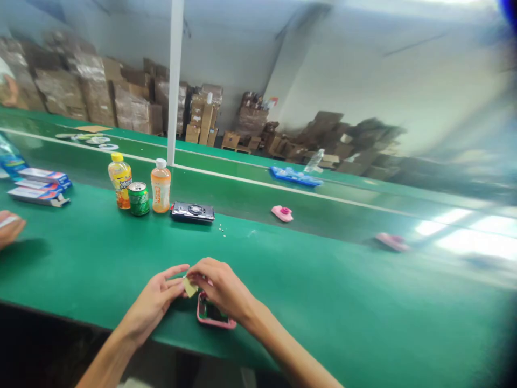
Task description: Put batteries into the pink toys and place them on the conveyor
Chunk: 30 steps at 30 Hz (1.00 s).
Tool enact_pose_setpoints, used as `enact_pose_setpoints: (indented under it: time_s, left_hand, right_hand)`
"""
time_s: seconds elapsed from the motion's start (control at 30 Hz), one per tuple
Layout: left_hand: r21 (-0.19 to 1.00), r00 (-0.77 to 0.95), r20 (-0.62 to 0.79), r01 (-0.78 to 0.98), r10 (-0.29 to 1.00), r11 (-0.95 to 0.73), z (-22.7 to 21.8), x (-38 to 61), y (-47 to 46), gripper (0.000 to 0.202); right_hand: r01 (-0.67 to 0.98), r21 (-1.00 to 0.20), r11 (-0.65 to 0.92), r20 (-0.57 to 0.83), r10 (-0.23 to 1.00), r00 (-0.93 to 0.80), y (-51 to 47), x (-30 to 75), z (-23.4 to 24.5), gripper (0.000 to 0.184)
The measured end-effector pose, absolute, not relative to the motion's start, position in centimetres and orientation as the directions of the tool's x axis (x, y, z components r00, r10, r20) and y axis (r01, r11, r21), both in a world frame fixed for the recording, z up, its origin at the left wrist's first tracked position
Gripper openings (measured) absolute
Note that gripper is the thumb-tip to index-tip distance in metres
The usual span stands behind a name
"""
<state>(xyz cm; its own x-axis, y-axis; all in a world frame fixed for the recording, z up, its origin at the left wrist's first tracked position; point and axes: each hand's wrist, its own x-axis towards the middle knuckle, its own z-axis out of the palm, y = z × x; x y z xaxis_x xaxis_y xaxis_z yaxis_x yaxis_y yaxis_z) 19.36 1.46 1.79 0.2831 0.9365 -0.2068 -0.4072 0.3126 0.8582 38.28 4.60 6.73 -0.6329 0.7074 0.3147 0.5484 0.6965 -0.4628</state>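
Item: one tan patch point(189, 287), pinched between the fingers of our left hand point(151, 303) and right hand point(223, 286), just above a pink case point(214, 317). The case lies at the near edge of the green bench point(100, 269), its long axis running left to right, beneath the fingers and nearer our right hand. (Label on the yellow bottle point(120, 180), far left: too blurred for us to read.)

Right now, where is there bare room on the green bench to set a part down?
Bare green bench spreads right of your right hand and the pink-rimmed casing; another patch lies between your left hand and the co-worker's hand. It's crowded farther up-left: bottles, a green can, and stacked boxes.
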Motion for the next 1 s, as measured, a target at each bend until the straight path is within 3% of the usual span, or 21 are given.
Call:
enact_pose_setpoints:
  time_s: [0.17,0.3,0.53,0.67,0.87,1.0]
  left_hand:
    - [0.926,0.25,-0.143,-0.308,0.958,0.219,1.9,19.6,1.1,0.062]
    - [0.923,0.251,-0.147,-0.314,0.957,0.223,2.0,20.1,1.1,0.069]
    - [0.957,0.107,-0.115,-0.255,0.988,0.139,1.5,21.3,0.7,0.054]
    - [0.961,0.021,-0.118,-0.249,0.993,0.12,1.7,21.8,0.9,0.055]
    - [0.953,0.033,-0.116,-0.276,0.993,0.121,1.4,21.5,0.8,0.059]
    - [0.949,0.051,-0.115,-0.29,0.992,0.125,1.1,21.2,0.6,0.055]
  right_hand:
    - [0.562,-0.481,0.672,0.276,0.725,-0.631,5.0,38.5,6.9,0.011]
    - [0.576,-0.442,0.688,0.253,0.711,-0.656,5.3,38.4,7.2,0.01]
    - [0.623,-0.09,0.777,0.143,0.629,-0.764,5.1,37.8,7.6,0.012]
    - [0.592,0.077,0.802,0.189,0.571,-0.799,3.5,37.4,6.8,0.015]
    - [0.609,-0.204,0.766,0.334,0.64,-0.692,3.2,38.1,6.3,0.013]
    - [0.625,-0.25,0.739,0.293,0.673,-0.679,4.6,38.1,6.2,0.005]
